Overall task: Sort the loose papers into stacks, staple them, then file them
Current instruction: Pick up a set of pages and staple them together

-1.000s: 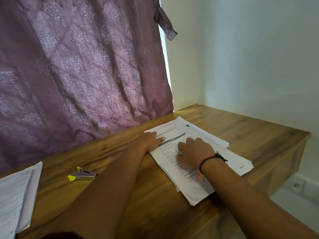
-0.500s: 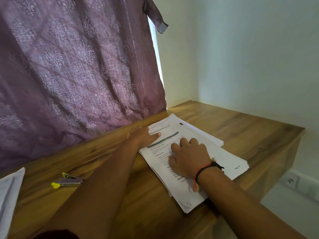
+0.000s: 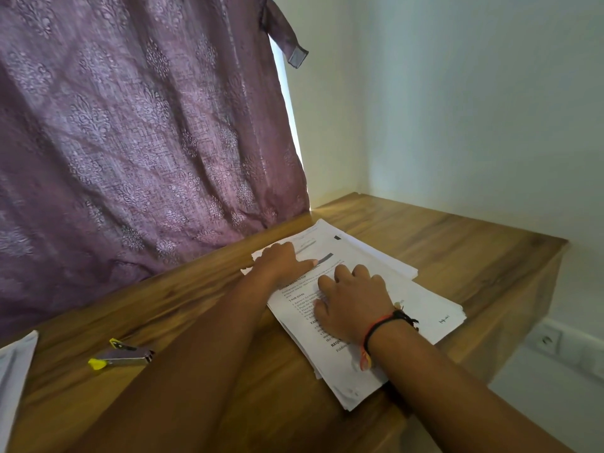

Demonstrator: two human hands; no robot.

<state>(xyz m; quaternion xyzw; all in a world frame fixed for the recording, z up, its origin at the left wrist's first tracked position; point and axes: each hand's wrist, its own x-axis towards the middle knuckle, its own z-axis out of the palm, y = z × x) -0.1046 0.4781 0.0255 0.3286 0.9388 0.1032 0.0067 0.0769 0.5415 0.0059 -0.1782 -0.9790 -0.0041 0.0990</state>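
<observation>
A loose stack of printed white papers [image 3: 421, 308] lies on the wooden table [image 3: 457, 253], its sheets fanned out and unaligned. My left hand [image 3: 282, 259] lies flat on the stack's far left corner, thumb pointing right. My right hand [image 3: 354, 300] rests on the top sheet with fingers bent, wearing a black and red wristband. A small stapler [image 3: 122, 354] with a yellow end lies on the table to the left, away from both hands. Another pile of papers [image 3: 14, 380] shows at the left edge.
A purple patterned curtain [image 3: 137, 132] hangs behind the table. A white wall stands at the right, with a socket [image 3: 545, 340] low beside the table's right edge [image 3: 529, 312]. The stack's near corner reaches the table's front edge.
The view has shifted right, so the stapler and left pile sit further left. Both hands stay on the stack, barely moved.
</observation>
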